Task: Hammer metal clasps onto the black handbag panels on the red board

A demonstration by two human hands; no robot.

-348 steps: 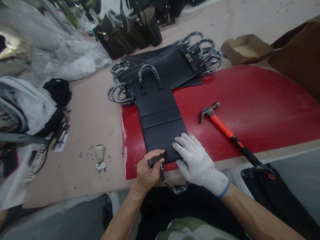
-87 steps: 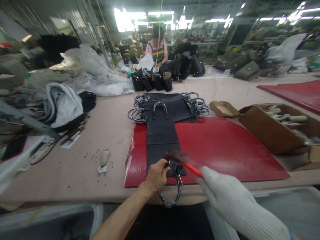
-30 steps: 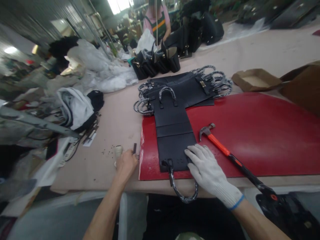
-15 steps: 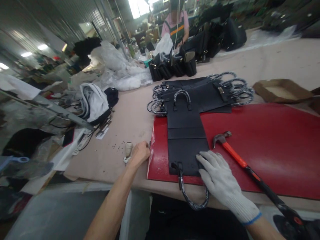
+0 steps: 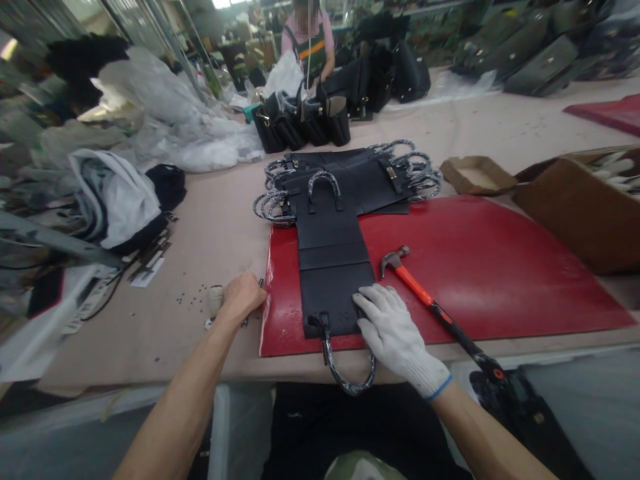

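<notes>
My bare left hand (image 5: pixel 243 295) is closed at the left edge of the red board (image 5: pixel 480 260). From its fingers pokes the end of a short metal piece (image 5: pixel 261 283), mostly hidden. My right hand (image 5: pixel 393 327), in a white knit glove, lies with fingers stretched over the right edge of a black bag panel (image 5: pixel 336 280). That panel has a rope-like black-and-white handle (image 5: pixel 350 385) hanging past the table's front edge and another handle (image 5: pixel 324 177) at its far end. A claw hammer (image 5: pixel 420 290) with a red and black grip rests right of my gloved hand.
More black panels (image 5: pixel 370 183) with handles are stacked behind. A pale spool (image 5: pixel 215 300) and tiny dark bits (image 5: pixel 193 298) lie to the left. Open cardboard boxes (image 5: pixel 477 175) stand right, finished black bags (image 5: pixel 305 120) at the back. A person (image 5: pixel 307 47) works across the table.
The camera view has swung to the right, so everything appears further left. Both hands keep about the same places on the board and panel.
</notes>
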